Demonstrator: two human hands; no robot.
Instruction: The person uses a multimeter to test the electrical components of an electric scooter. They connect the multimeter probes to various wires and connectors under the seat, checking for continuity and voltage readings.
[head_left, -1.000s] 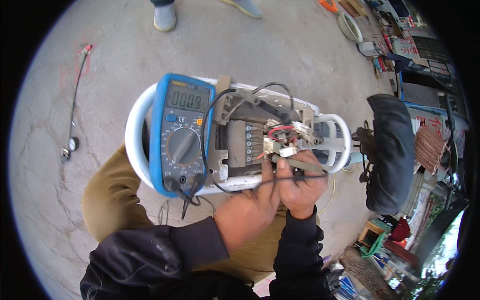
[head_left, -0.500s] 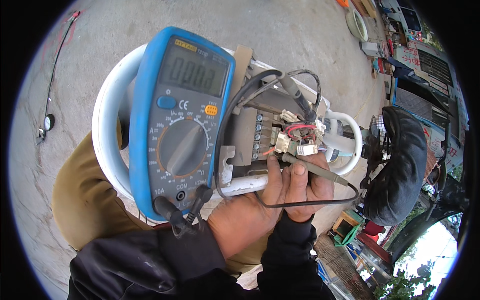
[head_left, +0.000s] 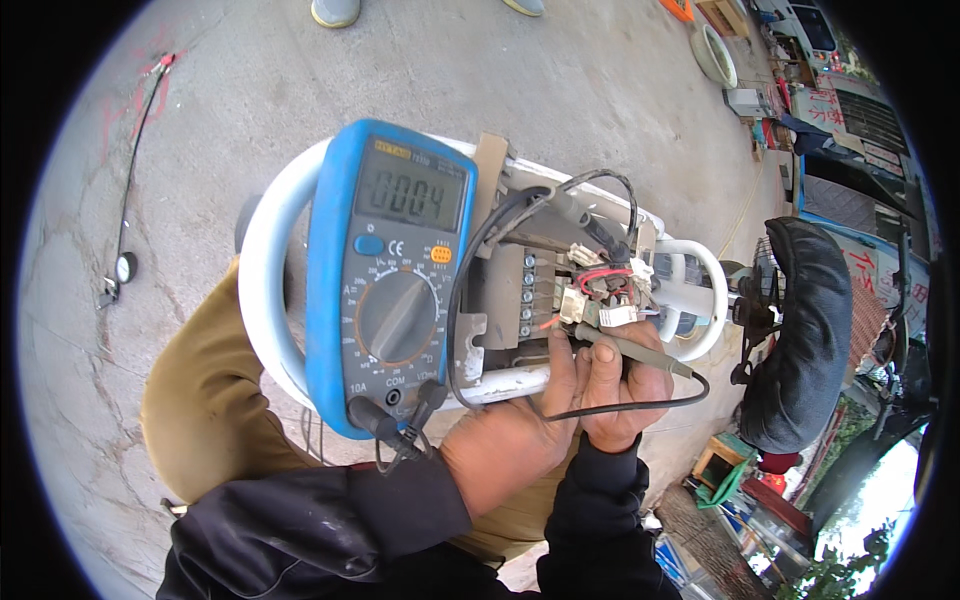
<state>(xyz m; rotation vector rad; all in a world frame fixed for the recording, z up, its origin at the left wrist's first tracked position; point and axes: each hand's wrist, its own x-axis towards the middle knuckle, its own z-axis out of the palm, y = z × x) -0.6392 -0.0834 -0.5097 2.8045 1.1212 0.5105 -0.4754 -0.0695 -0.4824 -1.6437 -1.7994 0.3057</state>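
A blue-cased multimeter [head_left: 400, 255] with a lit-less grey display and a round dial rests on the white tubular frame. My right hand [head_left: 625, 395] grips a grey test probe [head_left: 640, 352], its tip pointing left at a bundle of wires and connectors. Right beside it, my left hand [head_left: 510, 445] has its fingertips drawn together under a short orange wire [head_left: 549, 323]; what they pinch is hidden. A second probe [head_left: 585, 222] slants down into the wires from above. To the left of the white connectors [head_left: 573, 303] runs a terminal strip with screws [head_left: 528, 295].
The white frame [head_left: 268, 260] loops around the meter. A black motorcycle-like seat [head_left: 795, 335] stands at the right. A hose with a round gauge [head_left: 126, 267] lies on the concrete floor. Another person's shoes [head_left: 335, 11] show at the top edge. A wooden box [head_left: 718, 460] sits lower right.
The view has shifted, so meter and hands appear lower and slightly to the right. The display reading has changed. Shoes have come into view at the top. Both hands keep their hold.
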